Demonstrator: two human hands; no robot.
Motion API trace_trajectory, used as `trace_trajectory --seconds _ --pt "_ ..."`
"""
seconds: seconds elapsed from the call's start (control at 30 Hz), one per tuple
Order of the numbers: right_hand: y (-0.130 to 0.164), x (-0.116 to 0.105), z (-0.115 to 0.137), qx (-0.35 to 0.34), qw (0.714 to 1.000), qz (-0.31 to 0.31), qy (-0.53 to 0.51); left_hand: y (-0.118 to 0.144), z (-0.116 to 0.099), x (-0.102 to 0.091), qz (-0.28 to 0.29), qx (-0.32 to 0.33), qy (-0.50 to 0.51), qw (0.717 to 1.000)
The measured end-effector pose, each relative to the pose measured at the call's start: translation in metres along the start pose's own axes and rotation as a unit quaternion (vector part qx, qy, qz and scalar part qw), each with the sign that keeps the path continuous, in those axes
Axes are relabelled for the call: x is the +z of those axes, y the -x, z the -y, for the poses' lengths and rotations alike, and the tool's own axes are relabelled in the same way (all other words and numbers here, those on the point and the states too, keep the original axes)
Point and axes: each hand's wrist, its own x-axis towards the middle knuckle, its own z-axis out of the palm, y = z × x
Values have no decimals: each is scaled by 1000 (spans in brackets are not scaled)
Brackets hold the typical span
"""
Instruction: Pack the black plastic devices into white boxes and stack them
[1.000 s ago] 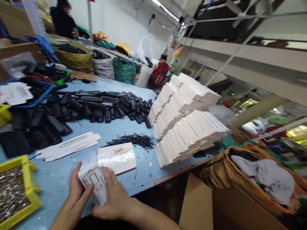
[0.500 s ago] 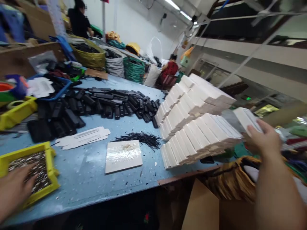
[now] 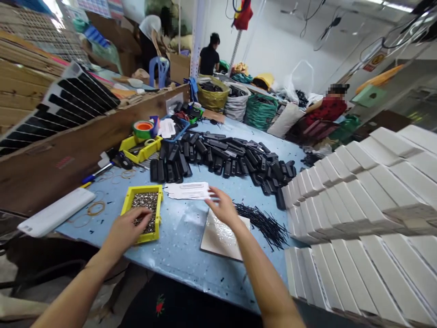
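My left hand (image 3: 131,225) reaches over the yellow tray (image 3: 159,222) of small shiny metal pieces (image 3: 145,199). Its thumb and forefinger come together at the pieces; whatever they pinch is too small to make out. My right hand (image 3: 221,206) has its fingers spread at the right end of some white cut-out cards (image 3: 189,191). Those fingertips meet the cards' edge, and no grip on them shows. Under my right forearm lies a pale square board (image 3: 218,237) with a glossy, wet-looking patch, partly covered by the arm.
Black plastic cases (image 3: 218,152) lie heaped across the blue table (image 3: 184,255). Thin black strips (image 3: 264,223) are piled behind the board. Stacked white boxes (image 3: 344,205) rise on the right. A long white box (image 3: 56,212) lies left. Other people work in the background.
My right hand has left the boxes on the right, where it held a white box, and is now at the white cards. The view has turned left. My left hand stays at the tray.
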Motion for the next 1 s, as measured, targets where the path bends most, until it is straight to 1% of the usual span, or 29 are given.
trace_trajectory --seconds 0.03,0.07,0.1,0.13,0.17,0.2,0.23,0.27,0.33,0.37,0.43,0.47,0.5,0.57,0.6,0.67,0.73,0.9,0.93,1.0 --pt "-24 31 4 31 999 12 -15 7 -6 1 -13 -20 44 999" --pt "-49 59 10 62 998 9 -26 15 -13 3 -14 -46 90 995" --pt "-71 83 17 90 995 -5 -34 23 -18 5 -9 -75 138 987" --pt "-91 102 23 109 993 -26 -40 30 -22 8 2 -107 186 977" --pt "-107 115 27 115 991 -44 -43 37 -25 12 15 -138 231 963" --pt "-117 122 28 123 990 -54 -50 43 -27 15 26 -167 272 947" --pt "-121 124 27 128 988 -59 -58 47 -27 17 33 -194 309 930" --pt "-119 121 23 128 988 -58 -70 50 -28 19 33 -218 345 912" --pt "-96 105 10 121 987 -51 -90 50 -29 23 20 -261 417 870" --pt "-77 94 4 114 986 -48 -109 48 -31 26 12 -277 453 847" --pt "-31 68 -2 96 974 -53 -198 41 -40 35 19 -299 516 803" --pt "-6 55 -1 84 954 -65 -280 37 -47 42 36 -306 541 783" --pt "16 44 3 74 927 -83 -359 34 -54 50 58 -312 561 765" --pt "52 28 16 52 865 -146 -477 31 -70 69 100 -319 586 738" --pt "63 23 23 44 844 -185 -502 31 -77 78 113 -318 594 730" --pt "74 19 34 39 813 -262 -519 35 -89 93 123 -306 604 725" --pt "75 17 39 55 793 -304 -525 40 -95 101 129 -291 609 726" --pt "73 16 36 108 757 -326 -556 51 -105 107 141 -285 630 708" --pt "75 15 34 115 749 -332 -562 53 -107 109 134 -282 632 709" --pt "78 13 31 128 735 -344 -570 58 -112 114 105 -271 632 718"
